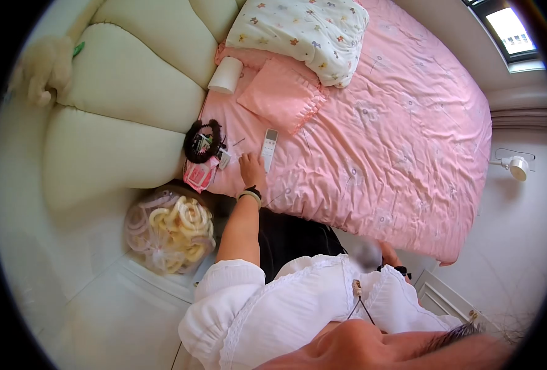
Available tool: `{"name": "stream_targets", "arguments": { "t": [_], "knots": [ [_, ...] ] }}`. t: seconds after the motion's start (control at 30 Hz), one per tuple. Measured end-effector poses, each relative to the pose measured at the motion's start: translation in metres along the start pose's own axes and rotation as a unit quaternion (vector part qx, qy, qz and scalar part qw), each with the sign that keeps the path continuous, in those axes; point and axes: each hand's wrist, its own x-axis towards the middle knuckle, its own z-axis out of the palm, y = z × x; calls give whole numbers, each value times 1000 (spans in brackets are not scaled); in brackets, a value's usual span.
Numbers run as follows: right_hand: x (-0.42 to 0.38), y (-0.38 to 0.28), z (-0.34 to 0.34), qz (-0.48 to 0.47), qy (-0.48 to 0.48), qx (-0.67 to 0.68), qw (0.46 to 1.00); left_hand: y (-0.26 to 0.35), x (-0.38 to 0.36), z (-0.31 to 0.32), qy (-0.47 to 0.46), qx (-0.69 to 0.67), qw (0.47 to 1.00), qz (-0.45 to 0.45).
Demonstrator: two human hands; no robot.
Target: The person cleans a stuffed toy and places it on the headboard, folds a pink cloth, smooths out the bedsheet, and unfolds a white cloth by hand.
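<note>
My left hand (252,169) lies palm down on the pink bedsheet (397,135) near the bed's edge, holding nothing, with a band on its wrist. Its fingertips are right beside a white remote control (269,148). To the left of that hand lie a black coiled hair item (202,140) and a pink packet (199,174). My right hand (389,253) is low by the bed's near edge, mostly hidden behind my white blouse and next to a blurred grey patch. A black band sits on its wrist, and its grip is not visible.
A pink pillow (283,92), a floral quilt (301,31) and a white roll (225,75) lie at the head of the bed. A cream padded headboard (125,80) is on the left. A clear bag of yellow rings (172,228) stands on the floor. A white lamp (517,166) lies at right.
</note>
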Motion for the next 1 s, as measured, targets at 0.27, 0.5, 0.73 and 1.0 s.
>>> {"name": "stream_targets", "arguments": {
  "t": [0.27, 0.5, 0.73, 1.0],
  "knots": [
    [20, 25, -14, -123, -18, -121, 985, -50, 10, 2, -24, 41, 998, 31],
    [10, 9, 3, -74, 1, -88, 993, -97, -4, 12, -38, -350, 915, -197],
    [22, 12, 13, -99, -31, -88, 991, -93, -38, -2, -52, -688, 669, -278],
    [33, 14, 16, -204, -82, -120, 968, -76, -49, -9, -16, -695, 655, -296]
  ]
}}
